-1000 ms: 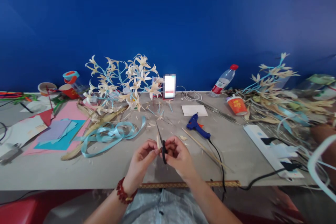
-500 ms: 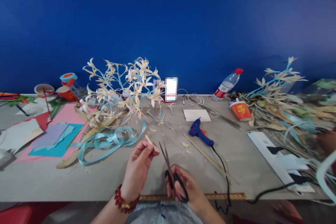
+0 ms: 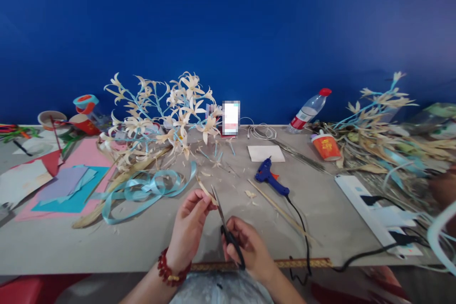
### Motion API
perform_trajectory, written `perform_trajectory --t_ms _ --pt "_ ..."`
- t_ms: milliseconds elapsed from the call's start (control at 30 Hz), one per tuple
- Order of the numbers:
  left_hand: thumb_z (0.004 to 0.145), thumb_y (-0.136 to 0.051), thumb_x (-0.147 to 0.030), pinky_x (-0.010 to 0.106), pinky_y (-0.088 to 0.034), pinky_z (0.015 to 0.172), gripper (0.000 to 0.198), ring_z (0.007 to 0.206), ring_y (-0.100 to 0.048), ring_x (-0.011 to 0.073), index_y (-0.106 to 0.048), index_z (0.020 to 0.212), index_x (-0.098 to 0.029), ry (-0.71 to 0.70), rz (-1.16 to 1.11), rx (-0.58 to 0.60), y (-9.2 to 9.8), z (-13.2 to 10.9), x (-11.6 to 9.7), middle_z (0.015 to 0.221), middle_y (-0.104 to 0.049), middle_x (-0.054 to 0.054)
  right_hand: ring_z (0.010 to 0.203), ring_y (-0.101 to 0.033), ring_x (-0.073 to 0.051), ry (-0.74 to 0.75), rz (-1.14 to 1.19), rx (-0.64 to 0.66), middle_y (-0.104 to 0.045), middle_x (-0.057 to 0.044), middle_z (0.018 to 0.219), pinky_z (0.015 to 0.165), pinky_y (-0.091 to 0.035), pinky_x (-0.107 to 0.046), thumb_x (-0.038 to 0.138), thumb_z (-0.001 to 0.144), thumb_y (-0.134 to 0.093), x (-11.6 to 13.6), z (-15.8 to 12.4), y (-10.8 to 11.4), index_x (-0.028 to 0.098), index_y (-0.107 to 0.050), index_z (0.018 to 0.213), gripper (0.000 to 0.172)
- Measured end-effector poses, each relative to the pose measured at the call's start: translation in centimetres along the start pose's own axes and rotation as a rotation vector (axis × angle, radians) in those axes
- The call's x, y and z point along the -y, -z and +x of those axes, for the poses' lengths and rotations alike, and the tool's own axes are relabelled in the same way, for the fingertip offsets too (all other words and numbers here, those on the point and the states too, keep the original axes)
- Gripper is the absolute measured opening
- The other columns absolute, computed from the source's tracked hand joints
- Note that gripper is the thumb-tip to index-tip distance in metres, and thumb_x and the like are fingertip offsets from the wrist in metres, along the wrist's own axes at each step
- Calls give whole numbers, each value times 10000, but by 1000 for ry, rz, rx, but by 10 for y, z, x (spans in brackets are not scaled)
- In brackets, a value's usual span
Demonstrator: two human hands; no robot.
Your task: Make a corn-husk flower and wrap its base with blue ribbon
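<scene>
Between the thumb and fingers of my left hand [image 3: 192, 213] is a narrow, pale strip of dried husk [image 3: 204, 187], its tip pointing up and away. My right hand [image 3: 247, 244] grips a pair of black-handled scissors [image 3: 219, 209] whose blades reach up to the strip, right beside my left fingertips. The blades look nearly closed; whether they touch the strip I cannot tell. Beyond my hands lie small pale scraps [image 3: 251, 194]. Pale husk flowers [image 3: 192, 109] on blue-wrapped stems stand at the back, with a loop of light blue ribbon [image 3: 137, 209] in front of them.
Right of centre lie a blue glue gun [image 3: 267, 178], a thin stick [image 3: 281, 209] and a white card [image 3: 266, 153]. A power strip [image 3: 370, 213], a red cup [image 3: 326, 146], a bottle [image 3: 308, 114] and husks are farther right. Coloured paper [image 3: 76, 194] lies left; a phone [image 3: 231, 118] stands behind.
The scissors have moved left and up to the strip in my left hand, and their blades have come closer together. My left hand keeps its hold. The view has shifted slightly.
</scene>
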State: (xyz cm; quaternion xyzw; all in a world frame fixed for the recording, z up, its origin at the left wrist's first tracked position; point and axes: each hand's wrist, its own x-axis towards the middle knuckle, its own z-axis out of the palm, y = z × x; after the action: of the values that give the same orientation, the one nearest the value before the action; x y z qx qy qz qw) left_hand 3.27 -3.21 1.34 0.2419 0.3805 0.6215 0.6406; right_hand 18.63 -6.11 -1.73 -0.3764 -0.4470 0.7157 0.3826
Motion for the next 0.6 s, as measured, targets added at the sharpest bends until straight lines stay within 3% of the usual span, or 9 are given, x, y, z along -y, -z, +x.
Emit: perform_trajectory --t_ms 367,600 --pt "852 -688 -257 242 -446 744 119 730 -552 120 -632 787 -175 -11 105 33 6 2 0 758 -618 -3 374 -375 -41 -110 -24 -125 -474 97 490 404 -338 -180 672 579 -796 -2 -2 0 215 -413 647 601" --pt "863 -660 -298 242 -435 755 135 768 -564 139 -637 803 -180 -61 398 135 6 -1 -13 776 -641 8 445 -483 -57 -100 -34 -6 -546 62 593 443 -347 -185 720 575 -763 6 -7 18 204 -447 712 621"
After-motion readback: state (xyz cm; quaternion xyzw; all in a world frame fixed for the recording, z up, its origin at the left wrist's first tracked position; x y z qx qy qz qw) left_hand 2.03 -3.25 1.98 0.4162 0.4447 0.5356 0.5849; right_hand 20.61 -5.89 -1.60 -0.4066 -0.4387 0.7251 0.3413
